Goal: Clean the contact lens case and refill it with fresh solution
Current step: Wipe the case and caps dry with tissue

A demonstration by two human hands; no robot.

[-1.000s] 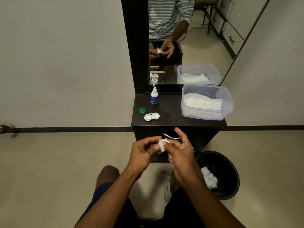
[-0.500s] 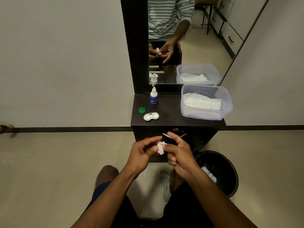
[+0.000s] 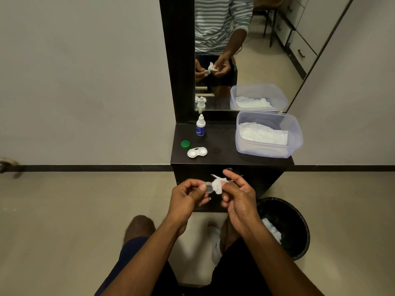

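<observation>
Cap (image 3: 208,187) in L hand (image 3: 188,198), tissue (image 3: 218,185) in R hand (image 3: 239,199).

A black bin (image 3: 286,229) holding crumpled white paper is seen at five o'clock, a mirror (image 3: 245,50) at twelve o'clock.

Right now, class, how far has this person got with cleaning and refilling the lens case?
Done: the lens case lies open on the shelf, green cap off beside it. In hand: the left hand holds a clear cap while the right hand wipes it with a tissue. Left: refilling from the solution bottle, then recapping.
</observation>
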